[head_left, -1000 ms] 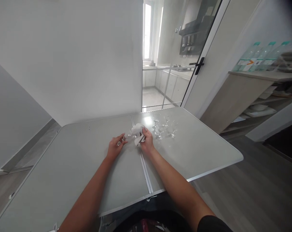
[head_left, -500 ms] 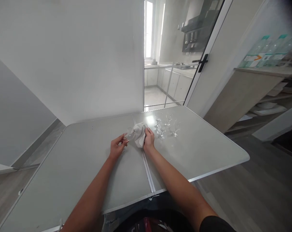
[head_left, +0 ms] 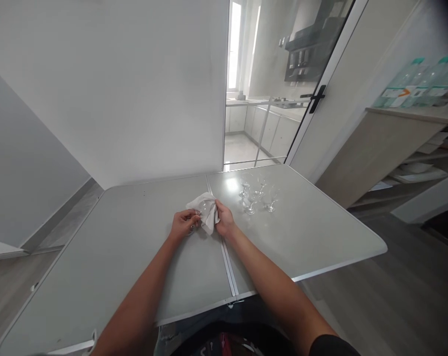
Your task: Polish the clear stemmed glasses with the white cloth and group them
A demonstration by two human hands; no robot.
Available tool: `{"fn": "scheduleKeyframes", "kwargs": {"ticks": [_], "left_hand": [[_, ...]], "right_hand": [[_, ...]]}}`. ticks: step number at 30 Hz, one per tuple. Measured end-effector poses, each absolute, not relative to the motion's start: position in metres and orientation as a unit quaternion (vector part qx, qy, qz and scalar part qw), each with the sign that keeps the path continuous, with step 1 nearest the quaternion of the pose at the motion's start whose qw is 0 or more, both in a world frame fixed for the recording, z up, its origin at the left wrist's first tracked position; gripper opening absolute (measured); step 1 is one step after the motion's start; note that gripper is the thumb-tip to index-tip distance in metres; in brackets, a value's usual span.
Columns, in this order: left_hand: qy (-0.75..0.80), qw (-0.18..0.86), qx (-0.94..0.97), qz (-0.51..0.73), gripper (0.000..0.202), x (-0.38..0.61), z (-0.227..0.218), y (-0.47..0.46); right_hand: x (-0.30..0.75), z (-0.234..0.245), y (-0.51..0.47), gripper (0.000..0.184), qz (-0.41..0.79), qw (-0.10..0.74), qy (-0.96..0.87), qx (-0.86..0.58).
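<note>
My left hand (head_left: 184, 223) is closed on the stem of a clear stemmed glass (head_left: 204, 207), whose bowl points up and to the right. A white cloth (head_left: 208, 222) wraps behind and around the bowl. My right hand (head_left: 224, 219) is closed on the cloth's right side, fingers partly hidden behind it. Both hands are above the middle of the table, near its seam. Several more clear stemmed glasses (head_left: 249, 206) stand in a group on the table to the right of my right hand.
The pale grey folding table (head_left: 312, 232) has a metal seam (head_left: 227, 262) down its middle. A wall stands along its back left. Behind it is a glass door with a black handle (head_left: 316, 98). On the right, large plastic bottles (head_left: 405, 84) stand on a wooden shelf unit (head_left: 379, 153).
The cloth has moved left and now spreads behind the glass's bowl. My right hand has shifted slightly left and down with it. The camera view has turned slightly left.
</note>
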State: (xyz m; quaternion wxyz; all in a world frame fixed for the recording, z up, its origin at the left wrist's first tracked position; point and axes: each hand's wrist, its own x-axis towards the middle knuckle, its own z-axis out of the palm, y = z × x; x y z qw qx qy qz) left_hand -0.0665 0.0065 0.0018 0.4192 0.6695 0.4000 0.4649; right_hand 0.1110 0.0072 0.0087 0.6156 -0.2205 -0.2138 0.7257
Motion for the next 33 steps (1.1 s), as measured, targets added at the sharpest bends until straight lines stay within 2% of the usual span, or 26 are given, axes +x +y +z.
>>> {"fn": "scheduleKeyframes", "kwargs": {"ticks": [7,12,17,23,26,30,33], "left_hand": [[0.338,0.515,0.694,0.373,0.048,-0.073,0.0,0.01],[0.333,0.563,0.671,0.35,0.048,-0.074,-0.003,0.012],[0.331,0.563,0.672,0.35,0.044,-0.072,-0.001,0.012],[0.38,0.526,0.649,0.397,0.037,-0.068,0.003,0.007],[0.386,0.498,0.649,0.427,0.034,-0.067,0.002,0.006],[0.42,0.392,0.647,0.502,0.029,-0.066,0.0,0.007],[0.446,0.316,0.647,0.532,0.027,-0.066,-0.002,0.008]], "right_hand": [[0.119,0.013,0.005,0.027,0.768,0.542,-0.257,-0.224],[0.128,0.015,0.006,0.029,0.714,0.581,-0.303,-0.247],[0.131,0.016,0.005,0.03,0.685,0.587,-0.345,-0.259],[0.13,0.019,-0.002,0.025,0.595,0.63,-0.401,-0.296],[0.124,0.013,0.002,0.029,0.616,0.64,-0.349,-0.297],[0.114,0.004,0.009,0.034,0.682,0.627,-0.251,-0.279],[0.111,0.003,0.011,0.033,0.664,0.651,-0.242,-0.278]]}}
